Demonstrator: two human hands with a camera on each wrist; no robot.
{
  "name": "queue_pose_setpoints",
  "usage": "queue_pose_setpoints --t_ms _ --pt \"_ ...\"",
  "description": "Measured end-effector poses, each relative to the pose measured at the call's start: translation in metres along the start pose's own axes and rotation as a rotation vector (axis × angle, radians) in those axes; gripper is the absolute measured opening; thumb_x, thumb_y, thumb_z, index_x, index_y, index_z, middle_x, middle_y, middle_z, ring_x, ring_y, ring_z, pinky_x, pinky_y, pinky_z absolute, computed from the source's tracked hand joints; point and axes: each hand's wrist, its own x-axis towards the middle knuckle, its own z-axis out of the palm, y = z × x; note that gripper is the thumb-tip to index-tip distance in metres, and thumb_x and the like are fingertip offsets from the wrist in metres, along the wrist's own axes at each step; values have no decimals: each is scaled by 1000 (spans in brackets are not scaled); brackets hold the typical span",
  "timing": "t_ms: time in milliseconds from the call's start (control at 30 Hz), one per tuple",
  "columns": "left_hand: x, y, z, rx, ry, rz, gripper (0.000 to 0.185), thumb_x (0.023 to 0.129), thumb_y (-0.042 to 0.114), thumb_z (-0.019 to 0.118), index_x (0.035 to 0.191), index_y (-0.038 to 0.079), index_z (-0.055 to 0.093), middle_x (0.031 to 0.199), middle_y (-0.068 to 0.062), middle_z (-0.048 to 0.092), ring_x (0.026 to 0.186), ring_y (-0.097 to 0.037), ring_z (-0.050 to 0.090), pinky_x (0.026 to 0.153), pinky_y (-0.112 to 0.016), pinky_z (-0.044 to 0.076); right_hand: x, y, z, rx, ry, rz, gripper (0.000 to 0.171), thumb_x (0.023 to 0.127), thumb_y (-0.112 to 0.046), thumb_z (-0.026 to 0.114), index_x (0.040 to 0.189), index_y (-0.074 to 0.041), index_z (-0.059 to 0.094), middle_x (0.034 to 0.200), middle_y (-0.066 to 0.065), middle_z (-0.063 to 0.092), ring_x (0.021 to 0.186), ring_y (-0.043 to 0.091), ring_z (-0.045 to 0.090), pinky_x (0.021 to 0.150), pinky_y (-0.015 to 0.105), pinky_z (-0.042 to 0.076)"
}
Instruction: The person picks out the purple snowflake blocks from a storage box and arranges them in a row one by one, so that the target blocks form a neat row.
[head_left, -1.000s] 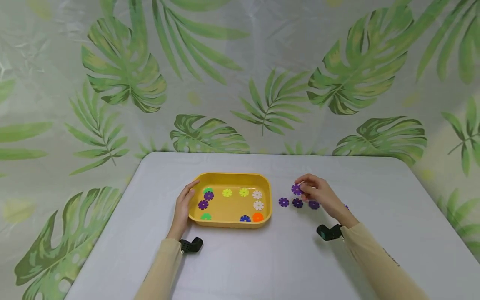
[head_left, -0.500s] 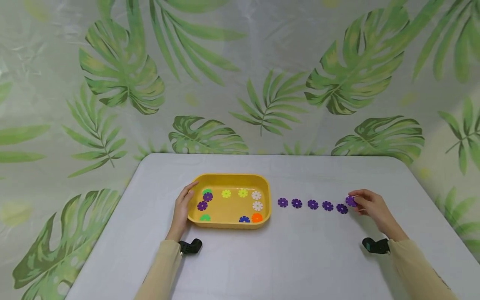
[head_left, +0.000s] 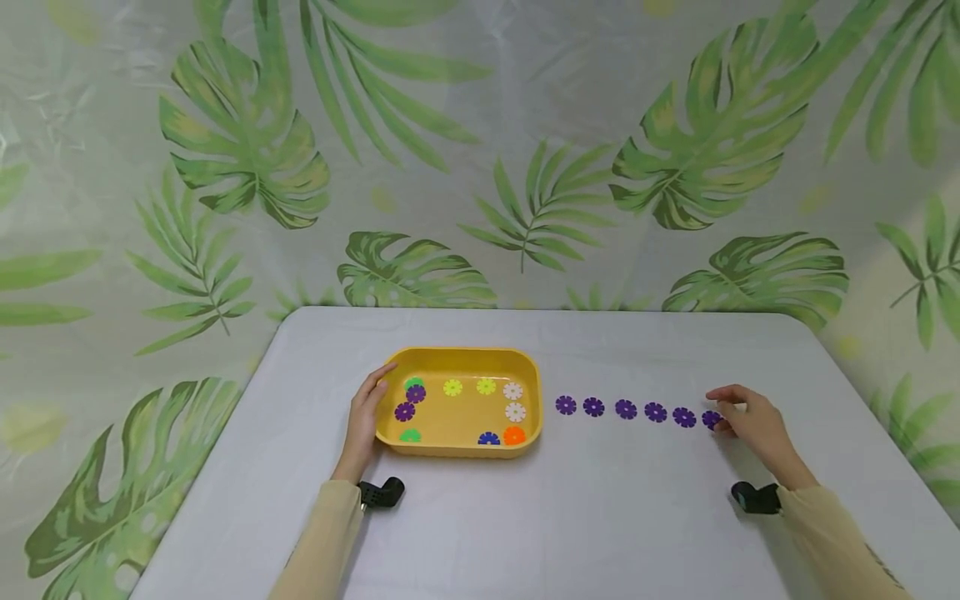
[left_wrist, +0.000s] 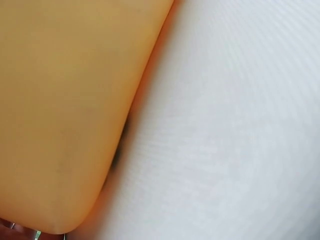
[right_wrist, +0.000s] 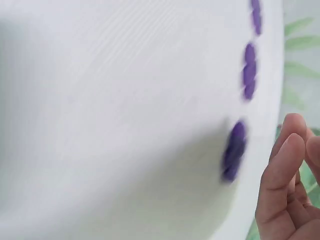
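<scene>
In the head view, a row of several purple snowflake building discs (head_left: 626, 409) lies on the white table, right of a yellow plastic tray (head_left: 457, 451). My right hand (head_left: 753, 423) is over the rightmost purple disc (head_left: 709, 420) and partly covers it. The right wrist view shows that purple disc (right_wrist: 234, 152) flat on the table, apart from the thumb and fingers (right_wrist: 282, 175). My left hand (head_left: 363, 427) holds the tray's left end, thumb and fingers at the rim. In the left wrist view the tray's wall (left_wrist: 70, 100) hides most of that hand.
Inside the tray lie more discs: green, two purple (head_left: 405, 412), yellow (head_left: 486, 387), white (head_left: 515, 412), orange (head_left: 513, 436) and blue (head_left: 488, 438). A leaf-patterned curtain (head_left: 525, 167) hangs behind the table's far edge.
My right hand moved right from the row's left part with a purple disc, set it at the right end and let go. The left hand stayed on the tray.
</scene>
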Motion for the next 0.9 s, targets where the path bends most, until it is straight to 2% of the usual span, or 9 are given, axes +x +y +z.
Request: queue_pose_setpoints --t_ms 133,233,367,467,700,800,900 --pt "-1 5 1 -9 -9 -13 37 105 15 35 138 5 49 147 -10 40 140 -22 24 116 -42 11 3 -31 8 116 -38 -41 33 102 -13 42 122 12 50 113 32 51 68 15 61 61 24 55" --pt "-5 17 3 -12 -27 -19 38 104 12 34 138 1 47 148 -14 38 141 -26 23 115 -44 11 5 -59 20 208 -87 -93 35 103 -15 44 123 12 50 113 31 52 71 16 61 63 26 55" --pt "-10 30 5 2 -41 -21 39 104 11 34 139 -2 45 148 -16 37 141 -28 23 115 -45 11 8 -97 45 323 -164 -139 32 102 -14 46 123 10 51 112 27 54 75 20 61 66 30 55" --pt "-11 30 6 6 -42 -25 39 104 12 34 139 -2 45 148 -15 38 140 -26 24 115 -43 12 12 -125 70 374 -222 -163 29 101 -12 47 121 7 54 111 23 55 75 22 61 67 30 56" --pt "0 1 1 -9 -9 -9 37 104 18 36 137 7 50 146 -8 42 139 -21 26 115 -41 12 14 -188 136 457 -355 -188 26 100 -6 47 121 7 54 113 25 54 75 23 59 71 32 56" --pt "1 -2 0 -4 6 1 37 104 18 36 137 7 51 145 -8 42 139 -21 27 115 -43 12 11 -210 164 492 -435 -211 26 99 -3 46 122 7 53 115 28 53 77 26 60 73 33 56" --pt "1 -1 0 -2 3 -4 37 104 17 36 137 7 50 146 -8 42 139 -22 26 115 -43 11 9 -226 191 515 -513 -230 27 99 -2 45 124 7 52 118 28 52 81 35 61 75 39 56"
